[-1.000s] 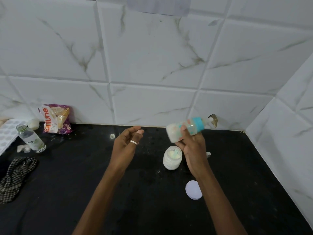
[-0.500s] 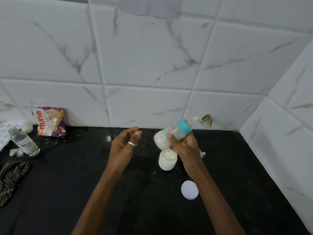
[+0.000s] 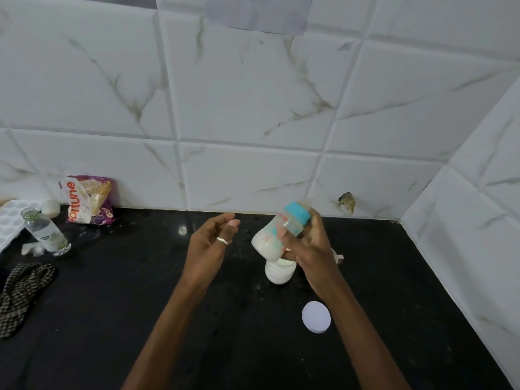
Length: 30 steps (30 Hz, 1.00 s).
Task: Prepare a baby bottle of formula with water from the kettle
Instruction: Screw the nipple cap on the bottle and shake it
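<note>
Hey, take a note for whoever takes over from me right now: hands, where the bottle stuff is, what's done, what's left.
Hands: right hand grips the bottle, tilted, teal collar on, milky liquid inside; left hand open, empty, beside it.
Things: jar stands on the counter under the bottle; white lid lies apart, nearer you.
Done: bottle filled and closed, it seems.
Left: probably finish mixing, set bottle down, lid the jar. Kettle not in view.

Teat end of baby bottle blurred, partly behind right hand. Top of white jar hidden by bottle & hand. Checked cloth & white tray at counter left edge cut off by frame. Small white bit behind hand: can't tell what.
</note>
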### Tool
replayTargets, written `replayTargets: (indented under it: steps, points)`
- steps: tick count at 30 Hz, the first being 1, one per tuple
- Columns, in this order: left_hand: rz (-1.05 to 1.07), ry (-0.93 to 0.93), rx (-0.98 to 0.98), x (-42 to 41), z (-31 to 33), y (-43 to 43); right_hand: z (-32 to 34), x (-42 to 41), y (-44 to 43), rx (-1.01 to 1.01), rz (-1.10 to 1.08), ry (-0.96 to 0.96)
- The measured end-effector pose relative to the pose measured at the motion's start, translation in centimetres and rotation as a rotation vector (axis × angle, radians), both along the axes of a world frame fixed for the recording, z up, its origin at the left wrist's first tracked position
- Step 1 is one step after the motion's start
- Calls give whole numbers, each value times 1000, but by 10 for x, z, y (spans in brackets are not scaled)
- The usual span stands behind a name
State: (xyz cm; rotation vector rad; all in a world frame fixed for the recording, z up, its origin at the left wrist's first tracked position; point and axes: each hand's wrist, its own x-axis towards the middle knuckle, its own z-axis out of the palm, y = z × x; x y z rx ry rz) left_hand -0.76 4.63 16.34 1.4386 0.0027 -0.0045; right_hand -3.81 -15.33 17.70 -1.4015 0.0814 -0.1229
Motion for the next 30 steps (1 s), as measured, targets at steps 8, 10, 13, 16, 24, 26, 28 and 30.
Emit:
replayTargets:
  steps: [8,10,13,16,24,26,28,30]
  points:
    - [13,-5,-12,2,4,5,17,-1,2,41,-25,-83]
    - [12,-12,-12,2,4,7,23,2,3,102,-65,-101]
    - [5,-16,-18,2,7,6,26,4,8,-33,30,-73]
    - [11,-20,-37,2,13,6,31,6,7,51,-35,-93]
    - [17,-45,-62,4,23,8,42,17,6,14,-30,-83]
    - [10,-54,-54,5,25,10,45,19,8,-83,24,-71]
    - [2,-62,-54,5,26,10,44,22,6,-135,74,-57]
    - [12,-63,-67,6,29,11,45,26,5,-23,-27,-82]
